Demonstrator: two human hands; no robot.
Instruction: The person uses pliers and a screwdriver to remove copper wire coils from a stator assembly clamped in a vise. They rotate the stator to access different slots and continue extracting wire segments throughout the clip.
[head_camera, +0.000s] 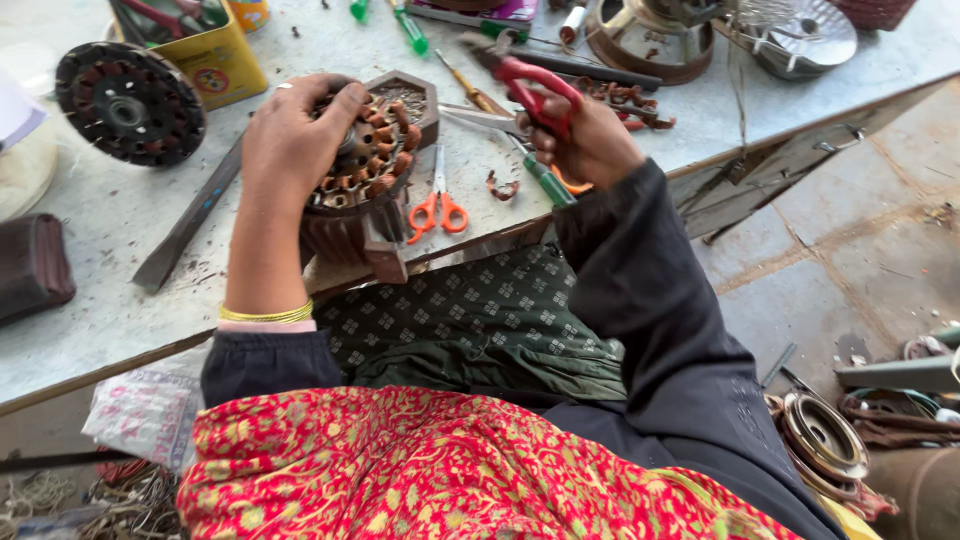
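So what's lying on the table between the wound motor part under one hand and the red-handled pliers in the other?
In the head view, small orange-handled scissors lie between the motor stator and the pliers, with a curled copper scrap on the table.

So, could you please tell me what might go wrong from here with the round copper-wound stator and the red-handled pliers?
1. The round copper-wound stator sits on a brown wooden block at the grey table's edge, steadied only by the left hand; it could tip off.
2. The right hand holds the red-handled pliers near those fingers; a slip might nick them.
3. The orange-handled scissors lie near the edge.
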